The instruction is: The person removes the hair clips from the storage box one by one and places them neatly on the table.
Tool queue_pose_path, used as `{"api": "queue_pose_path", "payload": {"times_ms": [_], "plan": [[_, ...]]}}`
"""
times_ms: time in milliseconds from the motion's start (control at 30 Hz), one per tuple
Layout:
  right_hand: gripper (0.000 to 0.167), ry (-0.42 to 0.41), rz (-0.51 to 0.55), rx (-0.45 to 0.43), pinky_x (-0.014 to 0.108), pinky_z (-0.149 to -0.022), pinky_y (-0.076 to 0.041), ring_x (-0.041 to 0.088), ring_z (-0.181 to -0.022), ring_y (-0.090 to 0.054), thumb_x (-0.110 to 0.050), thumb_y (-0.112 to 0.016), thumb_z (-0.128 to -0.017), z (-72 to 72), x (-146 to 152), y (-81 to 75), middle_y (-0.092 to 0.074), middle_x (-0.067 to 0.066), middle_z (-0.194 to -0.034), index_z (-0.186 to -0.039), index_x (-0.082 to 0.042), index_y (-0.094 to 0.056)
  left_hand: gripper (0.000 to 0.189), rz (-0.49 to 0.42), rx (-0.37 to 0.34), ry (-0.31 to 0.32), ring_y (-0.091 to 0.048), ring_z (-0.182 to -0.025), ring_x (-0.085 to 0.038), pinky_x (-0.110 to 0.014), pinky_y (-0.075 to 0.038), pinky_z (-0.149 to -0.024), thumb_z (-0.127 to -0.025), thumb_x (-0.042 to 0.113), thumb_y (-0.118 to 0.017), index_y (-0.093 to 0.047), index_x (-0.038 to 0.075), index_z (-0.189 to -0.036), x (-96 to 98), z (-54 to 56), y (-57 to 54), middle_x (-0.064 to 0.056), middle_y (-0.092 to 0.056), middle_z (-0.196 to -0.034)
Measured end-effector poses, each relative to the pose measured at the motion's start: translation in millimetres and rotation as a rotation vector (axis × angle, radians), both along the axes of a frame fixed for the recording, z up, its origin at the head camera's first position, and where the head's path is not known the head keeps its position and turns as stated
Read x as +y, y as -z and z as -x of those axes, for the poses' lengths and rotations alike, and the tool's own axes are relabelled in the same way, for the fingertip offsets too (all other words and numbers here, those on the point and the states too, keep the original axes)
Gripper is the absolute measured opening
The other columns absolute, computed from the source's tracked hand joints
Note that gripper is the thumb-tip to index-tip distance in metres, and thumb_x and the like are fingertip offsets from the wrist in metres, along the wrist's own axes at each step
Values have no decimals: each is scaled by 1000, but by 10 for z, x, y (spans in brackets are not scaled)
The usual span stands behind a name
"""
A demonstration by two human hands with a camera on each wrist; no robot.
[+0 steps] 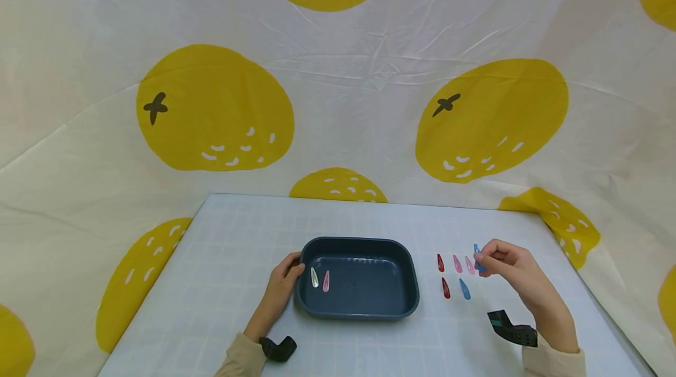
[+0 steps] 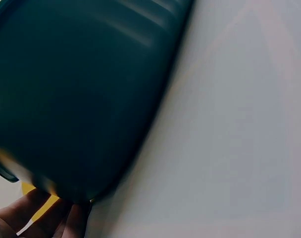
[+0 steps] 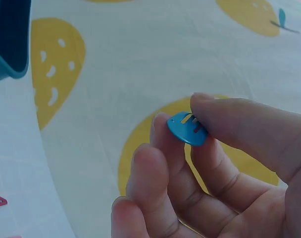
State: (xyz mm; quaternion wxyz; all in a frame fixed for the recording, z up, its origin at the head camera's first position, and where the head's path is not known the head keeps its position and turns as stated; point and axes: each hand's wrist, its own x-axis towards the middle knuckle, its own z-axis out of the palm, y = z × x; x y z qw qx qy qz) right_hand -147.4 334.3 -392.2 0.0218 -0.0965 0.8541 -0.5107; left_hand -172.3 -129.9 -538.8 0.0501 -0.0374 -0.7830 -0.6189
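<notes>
A dark blue tray rests on the table, with a whitish hair clip and a pink hair clip lying at its left inside. My left hand holds the tray's left side near the rim; its fingers show at the tray's edge in the left wrist view. To the right of the tray, my right hand pinches a blue hair clip between thumb and index finger. The other right fingers are loosely bent below it.
Beside the right hand lie red clips, pink clips and another blue clip, in two rows. A pale cloth with yellow fruit prints hangs behind the white table.
</notes>
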Motion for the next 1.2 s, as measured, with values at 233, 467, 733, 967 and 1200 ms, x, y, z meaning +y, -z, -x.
{"api": "queue_pose_path", "payload": {"times_ms": [233, 467, 733, 967, 1200], "plan": [[25, 52, 95, -71, 25, -76, -56, 23, -80, -64, -16, -56, -102, 97, 344, 231, -67, 6, -86, -99, 8, -56, 31, -2, -4, -5, -60, -113, -21, -27, -48, -96, -100, 21, -56, -64, 9, -128, 23, -3, -14, -7, -65, -124], [26, 120, 127, -244, 26, -76, -57, 23, -78, -63, -20, -57, -102, 178, 547, 482, -63, 3, -87, -99, 6, -58, 31, -5, -6, -10, -60, -116, -22, -28, -48, -97, -100, 20, -56, -63, 8, -128, 35, -4, -21, -8, -65, -126], [29, 34, 97, -431, 28, -73, -55, 20, -77, -60, -25, -57, -102, 262, 674, 804, -62, 5, -85, -103, 3, -62, 31, -2, -35, -15, -59, -118, -21, -29, -46, -99, -101, 17, -55, -63, 8, -129, 48, -18, -55, -7, -64, -128], [27, -29, 77, -486, 25, -62, -51, 13, -64, -57, -20, -57, -101, 268, 687, 965, -60, 2, -72, -101, 5, -66, 32, 24, -36, 8, -58, -119, -28, -28, -47, -98, -100, 9, -53, -60, -1, -129, 82, -131, -353, -15, -63, -128], [27, 128, -92, -450, 25, -55, -49, 13, -56, -54, -26, -69, -94, 265, 580, 1019, -57, 0, -61, -91, 1, -70, 32, 11, -20, -11, -58, -119, -24, -27, -46, -98, -101, 15, -54, -62, 4, -129, 48, -61, -162, -11, -63, -129]]}}
